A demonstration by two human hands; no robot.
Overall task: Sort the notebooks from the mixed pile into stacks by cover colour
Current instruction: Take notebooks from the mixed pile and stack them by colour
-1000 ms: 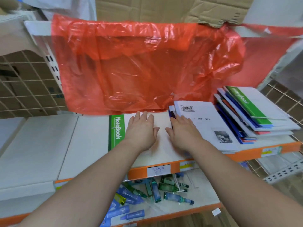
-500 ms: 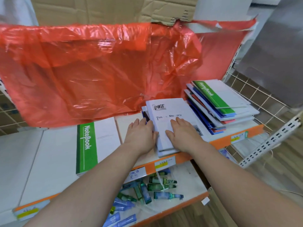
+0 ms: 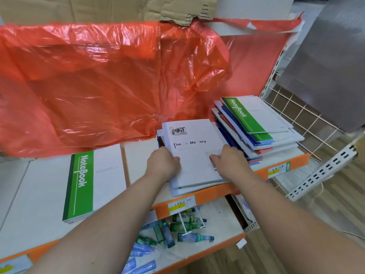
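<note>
On the white shelf (image 3: 29,194), the left grip (image 3: 164,164) and right grip (image 3: 230,162) curled round opposite edges of the white paper "Time & Memory" notebook (image 3: 194,155), seemingly squaring its stack. The next move probably called for reaching to two o'clock, the fanned mixed pile of notebooks (image 3: 262,127).

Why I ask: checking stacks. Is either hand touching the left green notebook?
No, left hand and right hand hold the white notebook; the green notebook lies apart.

The single head camera looks forward and steeply down, close above the shelf (image 3: 39,190).
</note>
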